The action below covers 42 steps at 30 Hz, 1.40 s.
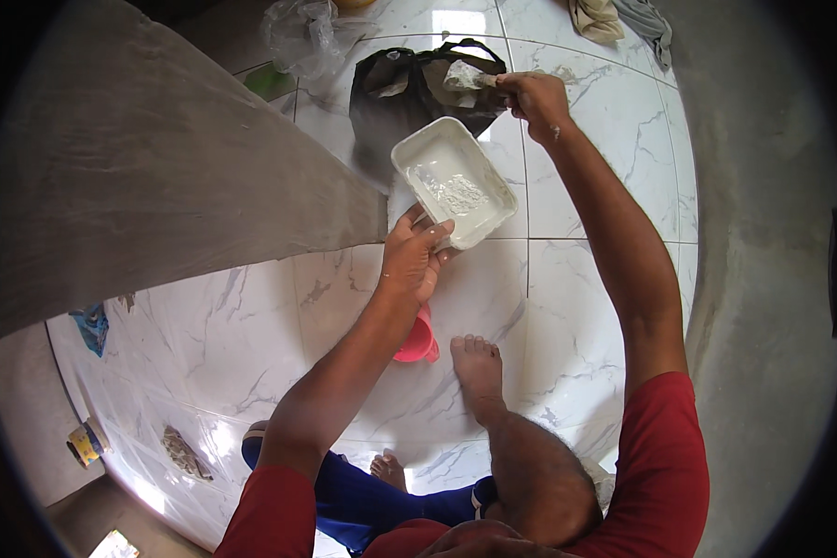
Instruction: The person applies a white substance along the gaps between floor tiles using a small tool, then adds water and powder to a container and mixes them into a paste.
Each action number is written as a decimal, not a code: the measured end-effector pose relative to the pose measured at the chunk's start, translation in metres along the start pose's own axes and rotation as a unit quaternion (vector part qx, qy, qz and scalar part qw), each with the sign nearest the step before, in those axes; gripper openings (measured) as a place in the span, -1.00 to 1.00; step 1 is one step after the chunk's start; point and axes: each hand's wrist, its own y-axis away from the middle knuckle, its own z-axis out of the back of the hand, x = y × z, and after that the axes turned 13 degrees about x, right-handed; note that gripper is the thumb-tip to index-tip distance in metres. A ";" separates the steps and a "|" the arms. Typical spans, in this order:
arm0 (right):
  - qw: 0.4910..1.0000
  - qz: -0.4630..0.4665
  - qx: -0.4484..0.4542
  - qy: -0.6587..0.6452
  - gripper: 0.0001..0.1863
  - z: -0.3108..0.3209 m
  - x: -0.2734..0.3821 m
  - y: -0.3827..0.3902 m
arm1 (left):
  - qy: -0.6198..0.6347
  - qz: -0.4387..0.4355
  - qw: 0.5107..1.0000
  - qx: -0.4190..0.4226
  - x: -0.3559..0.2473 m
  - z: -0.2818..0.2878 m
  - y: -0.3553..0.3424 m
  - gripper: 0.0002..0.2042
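My left hand (420, 249) grips the near end of a white rectangular plastic tub (418, 172), thumb over the rim and fingers beneath. The tub tilts, with a patch of white powder or paste on its inside. Farther out, my right hand (535, 98) is closed on the handle of a small trowel-like tool (483, 81); its exact kind is hard to make out. White material heaps on its blade. That blade is over the mouth of a black plastic bag (381, 107), which stands on the tiles just beyond the tub.
A pink cup (418, 337) is under my left forearm, near my bare foot (479, 367). Grey walls rise at left (186, 186) and right (763, 279). Clear plastic (305, 37) lies beyond the bag, cloths (597, 19) at the far right. A yellow container (87, 443) is at lower left.
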 end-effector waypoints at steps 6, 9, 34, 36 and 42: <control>0.999 -0.007 0.044 0.009 -0.80 0.009 0.038 0.053 | 0.004 -0.001 1.000 -0.011 -0.001 -0.004 -0.005 -0.32; 0.998 0.004 0.061 0.021 -0.76 0.019 0.036 0.089 | 0.013 0.003 1.000 -0.004 0.001 -0.011 -0.005 -0.32; 0.984 0.072 0.020 0.162 -0.60 0.014 0.016 0.039 | -0.018 -0.001 1.000 0.005 -0.005 -0.003 -0.006 -0.33; 0.887 0.240 -0.027 0.392 -0.66 0.007 0.004 0.007 | -0.024 -0.001 1.000 0.010 -0.002 0.000 -0.007 -0.31; 0.801 0.110 0.039 0.587 -0.81 -0.022 -0.016 -0.031 | -0.033 0.021 0.999 -0.006 -0.006 -0.003 0.000 -0.28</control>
